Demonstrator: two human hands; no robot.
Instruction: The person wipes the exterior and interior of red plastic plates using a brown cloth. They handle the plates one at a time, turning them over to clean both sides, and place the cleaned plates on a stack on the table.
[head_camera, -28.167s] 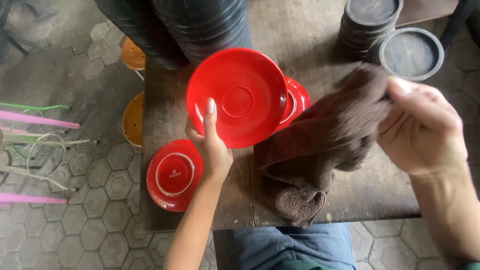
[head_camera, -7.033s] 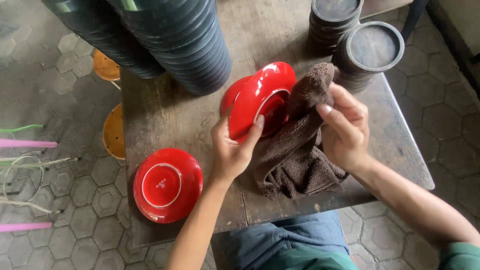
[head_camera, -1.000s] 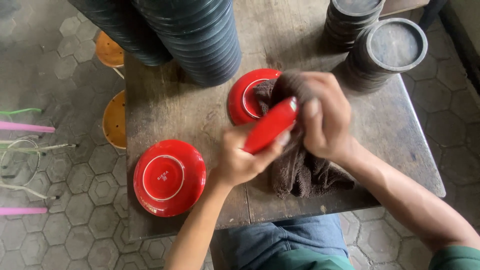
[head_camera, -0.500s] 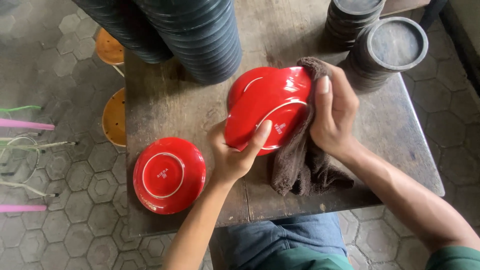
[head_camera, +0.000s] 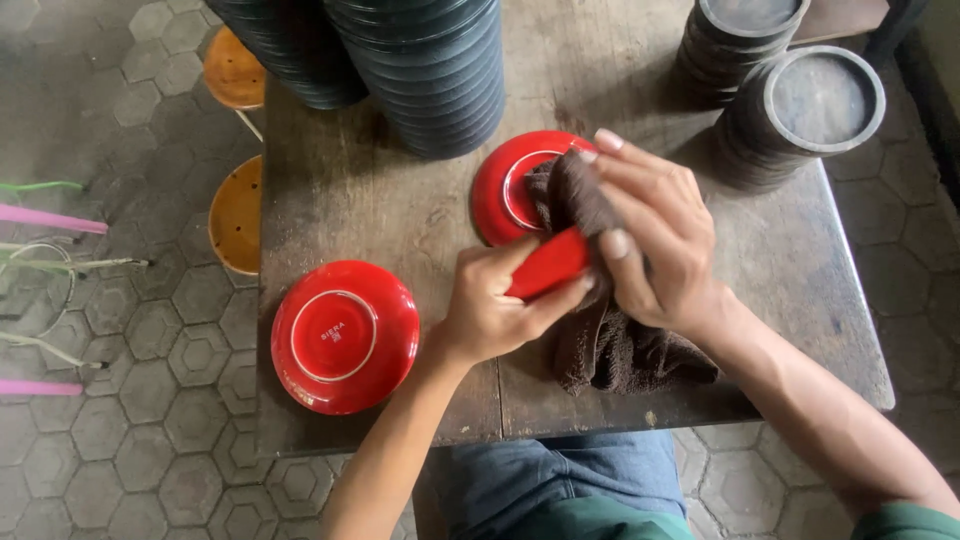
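A worn wooden table (head_camera: 380, 200) stands on hexagon floor tiles. Your left hand (head_camera: 490, 305) grips a red plate (head_camera: 548, 264) edge-on above the table's near half, while your right hand (head_camera: 655, 240) presses a brown cloth (head_camera: 610, 345) around it. Another red plate (head_camera: 505, 185) lies upside down behind them, a third (head_camera: 345, 335) to the left near dark bowl stacks (head_camera: 430, 70)

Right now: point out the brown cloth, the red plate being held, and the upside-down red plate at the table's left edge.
brown cloth (head_camera: 620, 350), head view, on the bunched part lying on the table.
held red plate (head_camera: 548, 264), head view, on its visible red rim.
upside-down red plate (head_camera: 345, 336), head view, on its base ring.
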